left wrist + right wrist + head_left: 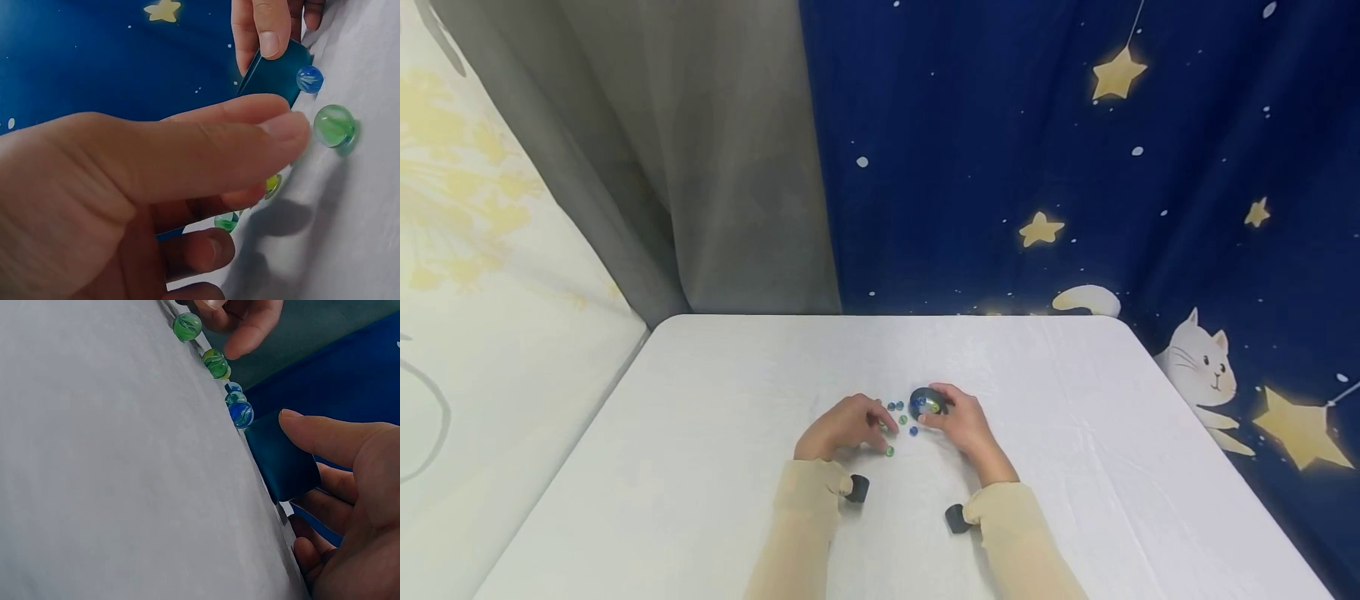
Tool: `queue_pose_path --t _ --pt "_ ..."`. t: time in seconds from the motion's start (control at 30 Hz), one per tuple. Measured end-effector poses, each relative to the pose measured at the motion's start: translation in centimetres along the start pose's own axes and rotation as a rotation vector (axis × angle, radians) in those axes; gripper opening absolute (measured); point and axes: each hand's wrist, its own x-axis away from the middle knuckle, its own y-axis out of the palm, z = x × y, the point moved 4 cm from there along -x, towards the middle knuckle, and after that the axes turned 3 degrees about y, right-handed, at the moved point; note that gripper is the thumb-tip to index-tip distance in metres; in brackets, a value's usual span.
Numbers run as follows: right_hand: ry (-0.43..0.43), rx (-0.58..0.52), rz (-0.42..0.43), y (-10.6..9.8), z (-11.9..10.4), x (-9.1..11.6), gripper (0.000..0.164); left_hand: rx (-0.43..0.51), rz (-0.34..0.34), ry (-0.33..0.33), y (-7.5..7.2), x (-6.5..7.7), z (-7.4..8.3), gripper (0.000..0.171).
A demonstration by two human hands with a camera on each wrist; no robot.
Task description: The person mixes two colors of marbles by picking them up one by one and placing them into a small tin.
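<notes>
A small dark teal cup stands on the white cloth, with blue and yellow-green marbles inside in the head view. My right hand grips its side between thumb and fingers. To the left of the cup, several loose glass marbles lie scattered: a blue marble, a green marble and others of green and blue. My left hand hovers low over the left marbles, fingers bent loosely downward. No marble shows between its thumb and fingers, and the thumb tip appears close to the green marble in the left wrist view.
A white-covered table spreads around the hands. Behind it hang a grey curtain and a blue starry curtain. Black wrist devices sit by both cuffs.
</notes>
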Motion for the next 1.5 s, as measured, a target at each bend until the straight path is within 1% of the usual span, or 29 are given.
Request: queue_pose_path --t 0.17,0.33,0.47,0.77,1.0,1.17,1.3,1.43,1.5 --pt "0.002 0.002 0.002 0.0 0.07 0.0 0.057 -0.025 -0.025 -0.014 0.22 0.04 -0.03 0.029" --pt "0.001 0.0 -0.002 0.05 -0.04 0.02 0.056 -0.046 -0.047 -0.046 0.6 0.05 -0.08 0.031" --pt "0.001 0.006 0.0 0.02 -0.09 0.04 0.057 -0.044 -0.054 -0.048 0.71 0.1 0.02 0.03" --pt "-0.004 0.002 0.002 0.06 -0.1 0.06 0.057 -0.031 -0.06 -0.015 0.77 0.17 0.07 0.026" --pt "-0.003 -0.005 0.003 0.08 -0.03 0.05 0.056 -0.025 -0.063 -0.004 0.7 0.23 0.08 0.025" --pt "-0.001 0.0 0.007 0.11 -0.01 -0.13 0.057 -0.013 -0.059 0.013 0.51 0.03 -0.03 0.023" --pt "-0.002 0.0 0.007 0.25 -0.03 -0.22 0.057 0.002 -0.052 0.037 0.33 -0.14 -0.14 0.023" --pt "-0.004 -0.002 0.007 0.24 -0.01 -0.2 0.056 0.007 -0.04 0.079 0.27 -0.28 -0.07 0.022" --pt "-0.004 -0.004 0.007 0.22 -0.01 -0.19 0.056 0.028 -0.043 0.088 0.28 -0.34 0.0 0.022"
